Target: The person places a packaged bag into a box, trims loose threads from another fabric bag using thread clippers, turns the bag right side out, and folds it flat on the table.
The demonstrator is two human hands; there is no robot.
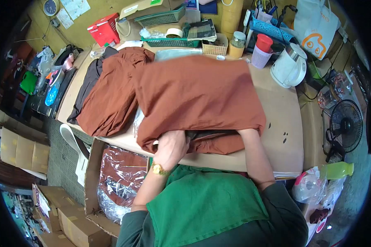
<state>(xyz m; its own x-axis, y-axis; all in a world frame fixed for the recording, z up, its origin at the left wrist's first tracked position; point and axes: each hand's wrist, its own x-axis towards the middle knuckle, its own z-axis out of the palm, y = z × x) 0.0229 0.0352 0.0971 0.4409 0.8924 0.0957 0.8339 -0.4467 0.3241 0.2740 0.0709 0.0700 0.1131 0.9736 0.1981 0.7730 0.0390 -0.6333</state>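
A rust-brown cloth garment [202, 92] lies spread and partly lifted over the middle of the table. At its near left edge is my left hand [172, 145], fingers bent inward at the fabric, with a gold watch on the wrist. What its fingertips hold is hidden. My right hand [248, 132] reaches under the near right edge, and the cloth covers its fingers. A dark opening shows between the two hands. Left of the garment rests a heap of more rust-brown clothing [111, 90] with a dark piece [86, 88] along its left side.
Below the table's left front edge, an open carton [90, 181] holds plastic-wrapped brown clothing [121, 177]. Along the back stand green baskets [165, 42], a jar [237, 44], a purple cup [259, 58] and a white kettle [289, 66]. A black fan [346, 123] stands right.
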